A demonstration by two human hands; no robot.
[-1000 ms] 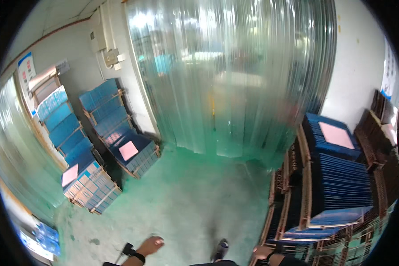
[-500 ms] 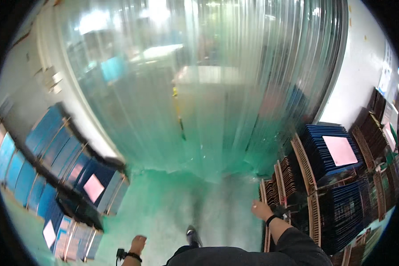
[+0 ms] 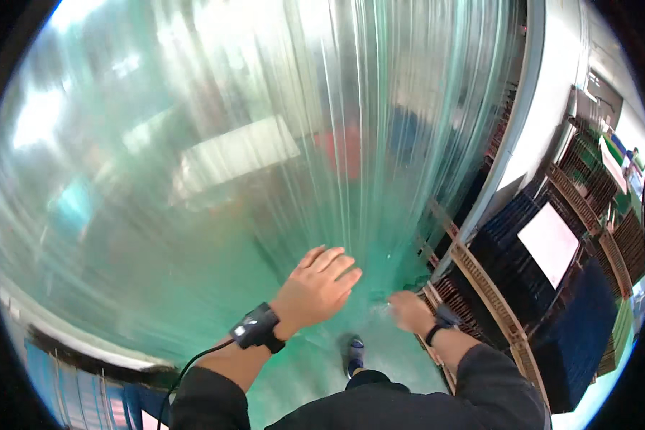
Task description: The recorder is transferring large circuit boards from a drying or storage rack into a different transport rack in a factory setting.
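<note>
A see-through plastic strip curtain fills the view ahead, its strips hanging to the floor. My left hand is raised in front of it, palm away from me, fingers stretched and slightly apart, holding nothing that shows. Whether its fingertips touch the strips I cannot tell. Around that wrist is a black strapped device with a cable. Lower and to the right, my right hand is smeared by motion beside the racks, with a black band on its wrist.
Slotted racks with dark panels stand close on my right, a pale sheet on one stack. More racks with blue panels are at the lower left. A white wall edges the curtain. Behind the strips a pale box-like shape shows blurred.
I have come nearer to the curtain, and my view has turned. My left hand has risen from low beside me to in front of the strips. The left racks have slid toward the lower corner.
</note>
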